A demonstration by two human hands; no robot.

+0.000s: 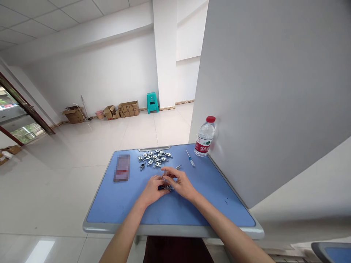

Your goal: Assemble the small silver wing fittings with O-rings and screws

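Note:
My left hand (153,190) and my right hand (178,182) meet over the middle of the blue-topped table (115,204). Between their fingers is a small metal fitting (167,187), mostly hidden by my fingers, and its exact shape cannot be made out. Just beyond my hands lies a heap of several similar silver fittings (153,159). One loose fitting (178,167) sits near my right fingertips. Farther right lies a small screwdriver with a clear handle (190,157).
A blurred flat packet (122,168) lies on the table's left. A water bottle with a red cap (205,137) stands at the far right corner beside a grey partition (268,87). Cardboard boxes (128,109) and a teal stool (152,102) stand by the far wall.

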